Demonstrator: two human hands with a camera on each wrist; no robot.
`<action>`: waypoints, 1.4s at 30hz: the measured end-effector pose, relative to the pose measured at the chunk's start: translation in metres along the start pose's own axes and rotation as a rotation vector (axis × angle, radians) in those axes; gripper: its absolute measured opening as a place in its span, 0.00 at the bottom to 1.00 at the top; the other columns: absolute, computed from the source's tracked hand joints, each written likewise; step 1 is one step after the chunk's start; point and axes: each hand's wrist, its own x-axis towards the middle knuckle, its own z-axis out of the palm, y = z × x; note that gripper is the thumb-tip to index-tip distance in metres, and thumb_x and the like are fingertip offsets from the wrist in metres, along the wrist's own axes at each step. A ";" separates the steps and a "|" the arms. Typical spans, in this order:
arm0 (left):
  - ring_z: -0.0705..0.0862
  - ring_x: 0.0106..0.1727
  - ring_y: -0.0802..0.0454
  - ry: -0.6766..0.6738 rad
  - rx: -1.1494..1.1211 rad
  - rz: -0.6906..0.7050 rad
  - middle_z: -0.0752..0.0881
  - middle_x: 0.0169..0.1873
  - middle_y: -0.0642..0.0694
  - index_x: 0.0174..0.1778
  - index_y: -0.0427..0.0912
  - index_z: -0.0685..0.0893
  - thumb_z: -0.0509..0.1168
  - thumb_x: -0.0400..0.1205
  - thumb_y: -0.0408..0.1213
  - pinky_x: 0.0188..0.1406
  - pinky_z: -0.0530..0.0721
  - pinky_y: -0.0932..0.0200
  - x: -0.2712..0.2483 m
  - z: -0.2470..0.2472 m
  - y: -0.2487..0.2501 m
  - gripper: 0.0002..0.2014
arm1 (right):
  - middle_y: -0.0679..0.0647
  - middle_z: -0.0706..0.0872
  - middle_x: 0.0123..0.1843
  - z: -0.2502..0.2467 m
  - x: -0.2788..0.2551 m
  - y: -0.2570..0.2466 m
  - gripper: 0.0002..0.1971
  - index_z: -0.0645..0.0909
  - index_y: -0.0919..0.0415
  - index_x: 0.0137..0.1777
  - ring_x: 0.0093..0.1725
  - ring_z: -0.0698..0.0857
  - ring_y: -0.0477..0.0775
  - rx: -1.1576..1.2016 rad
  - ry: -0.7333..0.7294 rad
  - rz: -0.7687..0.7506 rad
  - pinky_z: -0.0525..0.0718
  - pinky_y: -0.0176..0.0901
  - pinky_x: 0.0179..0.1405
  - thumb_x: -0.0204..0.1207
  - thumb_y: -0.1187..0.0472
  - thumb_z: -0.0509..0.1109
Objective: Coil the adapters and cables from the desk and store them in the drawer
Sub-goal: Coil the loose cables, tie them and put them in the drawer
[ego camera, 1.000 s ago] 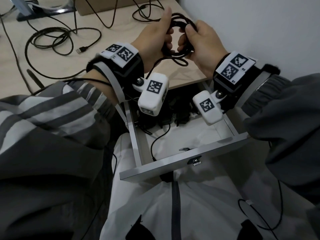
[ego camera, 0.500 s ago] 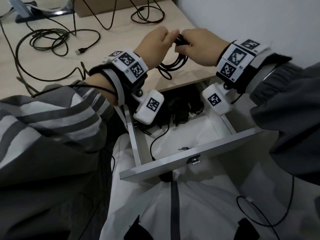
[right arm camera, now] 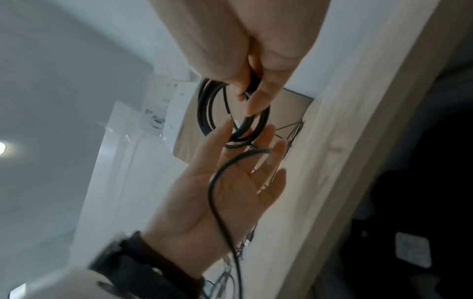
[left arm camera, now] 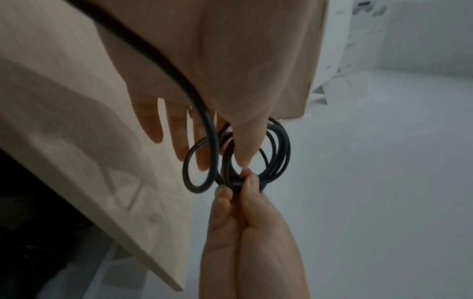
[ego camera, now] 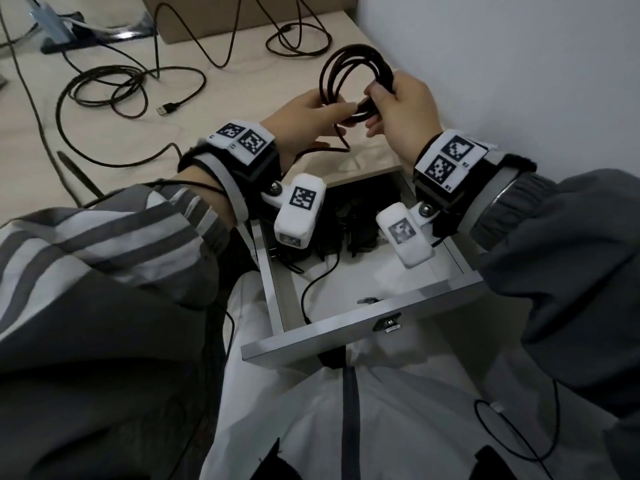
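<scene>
A black cable coil (ego camera: 349,60) stands upright above the desk's right corner. My right hand (ego camera: 398,105) pinches its bundled loops at the lower right, as the right wrist view shows on the coil (right arm camera: 204,113). My left hand (ego camera: 311,116) reaches to the coil with straight fingers, and in the right wrist view its palm (right arm camera: 225,192) lies open. The cable's loose tail (right arm camera: 217,182) runs across that palm. The open drawer (ego camera: 346,327) is below the hands, with black adapters (ego camera: 360,233) at its back and a thin black cable (ego camera: 308,292).
Loose black cables (ego camera: 121,88) with a USB plug (ego camera: 169,108) lie on the desk to the left. Another looped cable (ego camera: 298,43) and a cardboard box (ego camera: 242,15) are at the back. A white wall (ego camera: 519,81) is close on the right.
The coil hung below both hands and now stands up above them. My left hand has let go of it and straightened its fingers. The right hand keeps its hold.
</scene>
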 end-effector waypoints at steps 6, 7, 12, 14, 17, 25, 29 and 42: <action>0.85 0.49 0.46 0.109 -0.426 0.049 0.87 0.42 0.42 0.41 0.39 0.76 0.55 0.89 0.37 0.54 0.82 0.53 0.006 0.003 0.006 0.12 | 0.58 0.85 0.40 0.014 -0.004 -0.006 0.10 0.77 0.63 0.44 0.27 0.84 0.43 0.311 -0.105 0.125 0.82 0.33 0.30 0.85 0.66 0.57; 0.85 0.45 0.46 0.142 -0.447 0.052 0.85 0.39 0.42 0.40 0.39 0.75 0.54 0.89 0.35 0.52 0.83 0.53 0.006 0.005 0.007 0.12 | 0.58 0.86 0.41 0.015 -0.005 -0.006 0.09 0.77 0.63 0.45 0.28 0.85 0.44 0.305 -0.112 0.140 0.82 0.33 0.29 0.85 0.66 0.57; 0.77 0.32 0.54 0.207 -0.492 -0.003 0.72 0.27 0.47 0.39 0.39 0.75 0.57 0.88 0.32 0.37 0.77 0.62 0.000 0.013 0.012 0.10 | 0.53 0.88 0.47 0.008 -0.007 -0.004 0.09 0.79 0.57 0.45 0.34 0.83 0.45 0.162 -0.154 0.232 0.76 0.33 0.26 0.84 0.61 0.59; 0.76 0.31 0.54 0.170 -0.447 -0.071 0.70 0.26 0.48 0.38 0.41 0.75 0.61 0.86 0.35 0.37 0.76 0.62 -0.003 0.011 0.014 0.09 | 0.53 0.88 0.46 0.005 -0.009 0.000 0.08 0.81 0.57 0.46 0.34 0.81 0.44 0.089 -0.196 0.252 0.75 0.34 0.27 0.83 0.59 0.61; 0.73 0.34 0.54 0.109 -0.329 -0.142 0.69 0.29 0.50 0.41 0.43 0.75 0.61 0.83 0.56 0.44 0.78 0.61 -0.007 0.009 0.016 0.18 | 0.55 0.88 0.46 0.004 -0.012 0.003 0.09 0.82 0.63 0.52 0.32 0.80 0.44 -0.031 -0.184 0.224 0.75 0.36 0.28 0.82 0.59 0.63; 0.70 0.27 0.54 0.147 -0.326 -0.122 0.66 0.21 0.52 0.32 0.45 0.70 0.53 0.87 0.56 0.37 0.72 0.59 -0.009 0.000 0.007 0.22 | 0.52 0.88 0.45 0.003 -0.017 0.000 0.07 0.83 0.61 0.51 0.31 0.82 0.41 -0.213 -0.276 0.056 0.77 0.33 0.28 0.79 0.59 0.69; 0.69 0.27 0.54 0.134 -0.191 -0.091 0.67 0.25 0.50 0.33 0.44 0.70 0.54 0.88 0.52 0.34 0.71 0.60 -0.013 -0.006 0.006 0.20 | 0.52 0.87 0.44 0.001 -0.009 -0.005 0.15 0.82 0.62 0.55 0.38 0.85 0.44 -0.329 -0.320 -0.071 0.81 0.33 0.37 0.71 0.58 0.77; 0.82 0.48 0.53 0.122 -0.002 -0.074 0.83 0.46 0.47 0.54 0.42 0.79 0.54 0.86 0.58 0.55 0.81 0.56 -0.042 -0.064 -0.017 0.21 | 0.51 0.81 0.31 0.059 -0.007 -0.028 0.12 0.75 0.57 0.35 0.27 0.84 0.51 -0.250 -0.483 -0.038 0.87 0.46 0.37 0.70 0.66 0.78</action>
